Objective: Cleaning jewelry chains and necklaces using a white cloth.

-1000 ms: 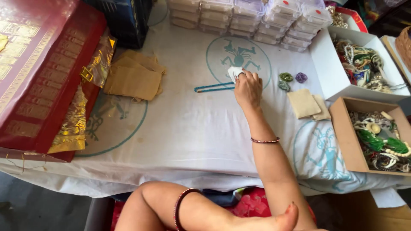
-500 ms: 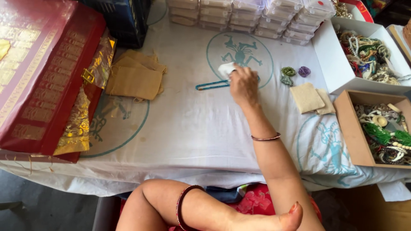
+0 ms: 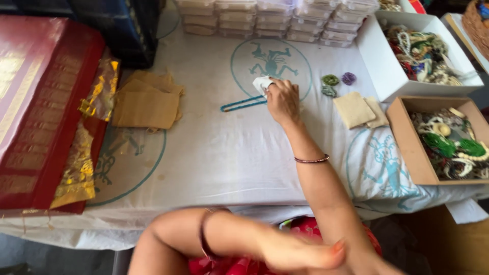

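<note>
right hand (image 3: 283,100) pinches white cloth (image 3: 262,84), mostly hidden, beside teal bead strand (image 3: 242,104). left hand (image 3: 300,250) near, blurred, grip unclear.

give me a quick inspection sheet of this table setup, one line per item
surface: table under a white cloth printed with teal circle figures
job's things: small white cloth piece under the right hand, at the end of a teal bead strand lying flat on the cloth
clutter: tan pouches left of the strand, two more tan pouches to the right, green and purple bead coils, white box of jewellery, brown box of jewellery, red and gold boxes at left, stacked clear cases at the far edge
hands: right hand's fingers on the white piece; left hand low by the lap, blurred, holding nothing seen
cables: nothing seen
surroundings: dark blue crate at far left
</note>
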